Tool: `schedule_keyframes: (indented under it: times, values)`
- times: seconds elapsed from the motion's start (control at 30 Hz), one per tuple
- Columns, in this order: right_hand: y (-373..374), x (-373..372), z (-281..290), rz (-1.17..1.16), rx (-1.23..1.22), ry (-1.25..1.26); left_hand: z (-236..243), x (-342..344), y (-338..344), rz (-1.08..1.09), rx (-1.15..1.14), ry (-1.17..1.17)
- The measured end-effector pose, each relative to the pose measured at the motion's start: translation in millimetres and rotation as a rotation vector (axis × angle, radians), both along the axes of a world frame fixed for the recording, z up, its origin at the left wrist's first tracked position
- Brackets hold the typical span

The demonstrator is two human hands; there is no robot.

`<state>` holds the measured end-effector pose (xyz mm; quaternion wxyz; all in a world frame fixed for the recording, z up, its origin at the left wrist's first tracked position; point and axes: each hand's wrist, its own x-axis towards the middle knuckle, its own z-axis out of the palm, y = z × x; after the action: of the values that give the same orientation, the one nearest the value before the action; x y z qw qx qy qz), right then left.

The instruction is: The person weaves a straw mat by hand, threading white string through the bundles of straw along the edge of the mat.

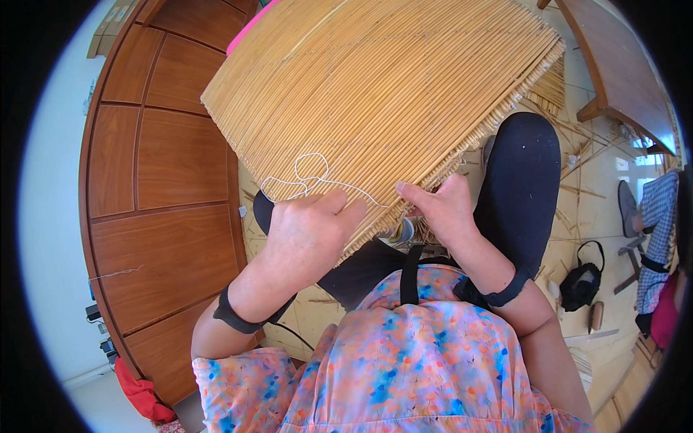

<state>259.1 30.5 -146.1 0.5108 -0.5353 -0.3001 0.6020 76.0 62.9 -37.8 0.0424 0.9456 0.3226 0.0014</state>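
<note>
A large mat of straight yellow reed stalks [375, 94] lies tilted over my knees, its stalks side by side and its near edge toward me. White thread [325, 169] lies in loose loops on the mat close to my left hand, and one strand runs right to the near edge. My left hand [310, 227] is closed at the mat's near left part, fingers curled downward; whatever they pinch is hidden. At the near edge, my right hand [444, 213] grips the mat with the thumb on top and the fingers underneath, mostly out of sight.
Wooden panelled furniture [184, 123] stands close on the left, a red cloth [144, 393] at its foot. A wooden table [613, 58] is at the far right. Loose stalks [577, 155], a black bag [582, 281] and a brush [596, 316] lie on the floor. Another person's checked trouser leg [658, 216] shows at right.
</note>
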Motion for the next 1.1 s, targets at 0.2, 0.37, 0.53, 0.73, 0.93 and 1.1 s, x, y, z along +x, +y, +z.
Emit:
schedule_keyframes:
  times: [0.2, 0.37, 0.53, 0.73, 0.93, 1.1]
  values:
    - [-0.2, -0.1, -1.3, -0.003, 0.000, -0.001, -2.4, -0.4, -0.1, -0.008, -0.004, 0.007]
    - [-0.2, -0.2, -2.6, -0.006, 0.006, -0.002, 0.6, 1.2, -1.0, -0.004, 0.008, 0.020]
    - [-0.3, -0.5, -1.2, -0.014, 0.018, 0.004, 2.1, 1.8, -1.2, -0.007, 0.020, 0.017]
    - [-0.3, -0.4, -0.7, -0.014, 0.012, 0.004, 0.0, 2.2, -2.3, -0.025, 0.031, 0.017]
    - [-0.7, -0.2, -0.6, -0.017, 0.004, 0.004, 2.8, 3.3, -2.3, -0.018, 0.038, 0.025]
    - [-0.7, -0.4, -3.2, -0.019, 0.002, 0.013, 4.1, 5.0, -2.8, -0.029, 0.046, 0.023]
